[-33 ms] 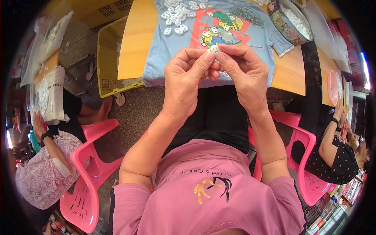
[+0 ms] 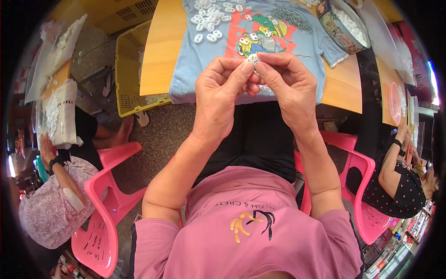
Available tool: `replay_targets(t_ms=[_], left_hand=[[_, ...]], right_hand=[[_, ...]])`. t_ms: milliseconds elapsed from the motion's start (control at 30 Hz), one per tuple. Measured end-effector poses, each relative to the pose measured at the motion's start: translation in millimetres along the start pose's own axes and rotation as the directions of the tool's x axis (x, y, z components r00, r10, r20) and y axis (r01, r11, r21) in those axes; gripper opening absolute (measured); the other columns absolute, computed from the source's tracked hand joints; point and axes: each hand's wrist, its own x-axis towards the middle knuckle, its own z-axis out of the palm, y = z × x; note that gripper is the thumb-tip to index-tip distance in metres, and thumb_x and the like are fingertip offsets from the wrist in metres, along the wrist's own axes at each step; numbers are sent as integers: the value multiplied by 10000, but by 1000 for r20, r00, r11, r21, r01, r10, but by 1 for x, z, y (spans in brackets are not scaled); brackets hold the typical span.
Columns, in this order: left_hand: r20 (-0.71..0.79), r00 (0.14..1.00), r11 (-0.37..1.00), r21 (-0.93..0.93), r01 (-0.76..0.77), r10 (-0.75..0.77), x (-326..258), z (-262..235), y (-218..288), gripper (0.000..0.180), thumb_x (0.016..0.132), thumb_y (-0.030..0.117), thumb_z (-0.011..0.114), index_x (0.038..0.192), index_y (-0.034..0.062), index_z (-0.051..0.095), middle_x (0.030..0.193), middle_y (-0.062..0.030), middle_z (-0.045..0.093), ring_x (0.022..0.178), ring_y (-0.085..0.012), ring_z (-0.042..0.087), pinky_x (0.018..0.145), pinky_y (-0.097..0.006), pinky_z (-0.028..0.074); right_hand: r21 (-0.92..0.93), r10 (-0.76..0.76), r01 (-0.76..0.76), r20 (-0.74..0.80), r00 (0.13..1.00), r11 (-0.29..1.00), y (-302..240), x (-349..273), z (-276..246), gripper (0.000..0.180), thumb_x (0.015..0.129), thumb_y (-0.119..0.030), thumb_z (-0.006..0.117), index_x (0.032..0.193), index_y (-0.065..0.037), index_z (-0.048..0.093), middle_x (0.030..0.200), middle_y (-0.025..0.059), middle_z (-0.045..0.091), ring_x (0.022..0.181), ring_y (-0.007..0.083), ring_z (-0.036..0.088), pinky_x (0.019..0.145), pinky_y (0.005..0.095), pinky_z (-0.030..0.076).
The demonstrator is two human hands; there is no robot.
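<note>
White rounded piece (image 2: 253,59) is pinched by left hand (image 2: 219,86) and right hand (image 2: 292,86) above cloth (image 2: 203,54).

Wide fisheye view from the wearer's head, facing steeply down.
The pink shirt (image 2: 204,237) is nearest, left hand (image 2: 217,90) and right hand (image 2: 293,88) mid-view, the table (image 2: 343,93) beyond; straight edges bend.

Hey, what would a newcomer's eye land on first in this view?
Probably the left hand and right hand in the upper middle, together pinching a small white piece, seen against a blue, cartoon-printed shirt. Next, perhaps, the bright pink chairs at left and right, then the loose white pieces strewn on the shirt's far left part.
</note>
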Motion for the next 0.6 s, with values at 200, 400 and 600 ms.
replay_targets(t_ms=[200, 400, 600], left_hand=[[73, 995, 991, 110, -79, 71, 5, -1, -1, 203, 930, 150, 660, 1048, -3, 598, 911, -59, 641, 816, -105, 604, 729, -240, 486], [286, 937, 924, 264, -278, 200, 8, -4, -12, 469, 1024, 385, 456, 1230, -13, 593, 1305, -98, 530, 1191, -162, 484, 982, -306, 399], [335, 932, 967, 159, -200, 138, 1, -2, -9, 447, 1016, 390, 470, 1173, -6, 605, 1262, -117, 556, 1167, -176, 514, 909, -285, 457]], right_hand=[[185, 165, -169, 33, 986, 968, -6, 5, -11, 323, 904, -64, 660, 1197, 32, 564, 943, 74, 662, 783, 116, 628, 746, 266, 518], [438, 275, -348, 224, 935, 829, -13, 1, -11, 635, 892, -85, 665, 1426, -26, 325, 983, 83, 640, 800, 125, 614, 711, 300, 521], [499, 319, -409, 259, 912, 764, -11, -3, -5, 733, 892, -57, 655, 1483, -59, 221, 1049, 76, 623, 899, 151, 620, 768, 325, 526]])
